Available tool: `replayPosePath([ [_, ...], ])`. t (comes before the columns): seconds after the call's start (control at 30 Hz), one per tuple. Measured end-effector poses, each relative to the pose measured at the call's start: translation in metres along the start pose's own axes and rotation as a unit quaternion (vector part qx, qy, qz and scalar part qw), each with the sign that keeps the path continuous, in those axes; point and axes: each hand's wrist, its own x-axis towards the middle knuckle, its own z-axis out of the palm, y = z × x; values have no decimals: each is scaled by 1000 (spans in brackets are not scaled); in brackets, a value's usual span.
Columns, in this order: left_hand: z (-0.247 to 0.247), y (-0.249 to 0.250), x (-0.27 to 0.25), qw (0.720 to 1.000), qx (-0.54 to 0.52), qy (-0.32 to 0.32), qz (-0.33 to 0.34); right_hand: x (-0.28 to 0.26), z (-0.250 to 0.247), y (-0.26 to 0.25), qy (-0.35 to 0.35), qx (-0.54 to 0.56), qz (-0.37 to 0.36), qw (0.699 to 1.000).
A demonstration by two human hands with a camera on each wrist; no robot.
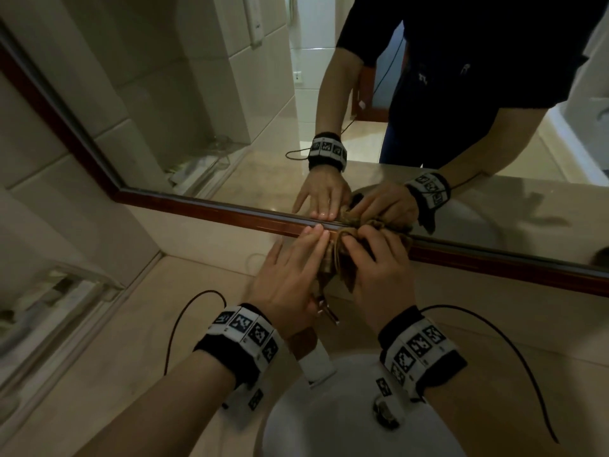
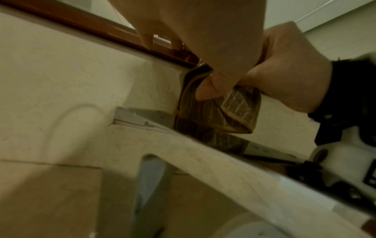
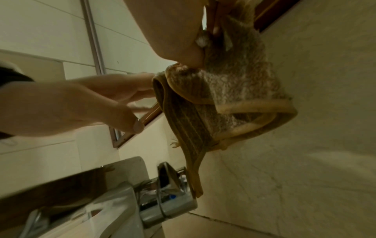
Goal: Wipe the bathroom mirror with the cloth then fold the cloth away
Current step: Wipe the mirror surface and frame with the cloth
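Observation:
A brown striped cloth (image 1: 342,258) is bunched against the lower wooden frame (image 1: 214,211) of the mirror (image 1: 230,120). My right hand (image 1: 372,255) grips the cloth, fingers curled over its top. My left hand (image 1: 303,255) lies beside it with straight fingers, the tips touching the frame. In the left wrist view the cloth (image 2: 240,109) hangs folded below the frame, a thumb pressed into its fold, with the right hand (image 2: 289,72) behind. The right wrist view has the cloth (image 3: 234,90) dangling over the faucet (image 3: 168,201) and the left hand (image 3: 87,103) reaching toward it.
A white sink (image 1: 329,417) sits below my wrists, with the chrome faucet (image 1: 326,313) between my hands. The beige counter (image 1: 131,357) runs left to a clear tray (image 1: 49,308) by the tiled wall. The mirror reflects my arms and dark shirt.

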Motion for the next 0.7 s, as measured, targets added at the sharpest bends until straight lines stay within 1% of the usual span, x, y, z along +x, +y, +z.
replayPosePath([
  [0.03,-3,-8,-3,1000,16,15,4,1,1,-3,-2,-1,3,1000],
  [0.07,-5,-19,-7,999,27,28,-6,2,3,-8,-2,-1,6,1000],
  [0.13,-7,-47,-15,998,25,39,-52,6,7,-18,-2,1,10,1000],
  [0.17,-7,-61,-19,997,21,39,-64,9,9,-24,-4,1,10,1000],
  [0.2,-8,-73,-23,997,18,37,-64,12,12,-31,-9,0,10,1000],
  [0.27,-4,-91,-26,999,15,35,-35,18,19,-45,-30,-5,7,1000],
  [0.33,-2,-98,-27,999,-27,36,-6,27,27,-58,-54,-17,-5,998],
  [0.37,-2,-101,-25,998,-49,29,-2,30,32,-63,-62,-24,-12,998],
  [0.4,-3,-102,-24,998,-61,6,-7,34,35,-66,-66,-34,-21,997],
  [0.47,-6,-106,-22,998,-55,-36,-11,38,37,-69,-77,-50,-43,995],
  [0.6,-8,-113,-25,994,-100,-49,21,49,16,-65,-161,-51,-85,982],
  [0.7,-7,-119,-25,993,-94,-61,38,69,-3,-67,-240,-65,-111,962],
])
